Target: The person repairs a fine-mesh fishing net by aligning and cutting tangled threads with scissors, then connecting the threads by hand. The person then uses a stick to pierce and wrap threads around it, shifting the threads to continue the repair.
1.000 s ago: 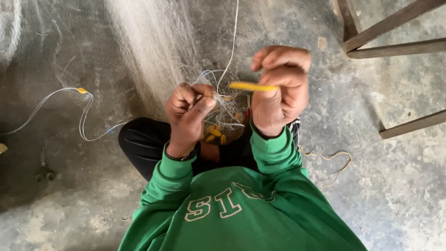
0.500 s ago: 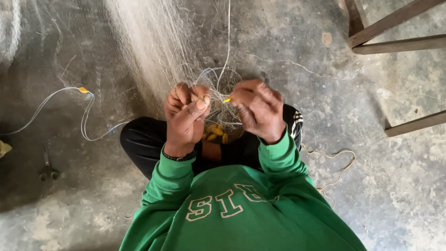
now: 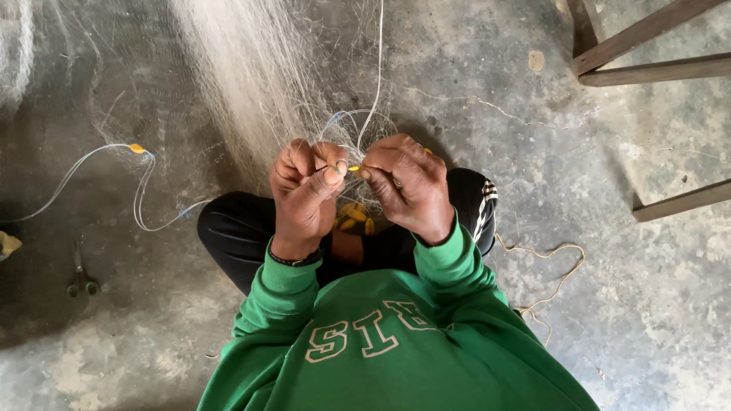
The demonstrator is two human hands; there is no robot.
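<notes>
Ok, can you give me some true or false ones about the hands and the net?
1. Both hands, left hand and right hand, pinch at the net. True.
2. Scissors lie in the person's lap. False: they lie on the floor, off to the left.
3. The sleeves are red. False: green.
4. A wooden frame stands at the upper right. True.

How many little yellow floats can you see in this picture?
5, maybe more. One float sits on the clear line at the left; about three floats lie in the lap; a yellow tip shows between the hands. The hands may hide others.
</notes>
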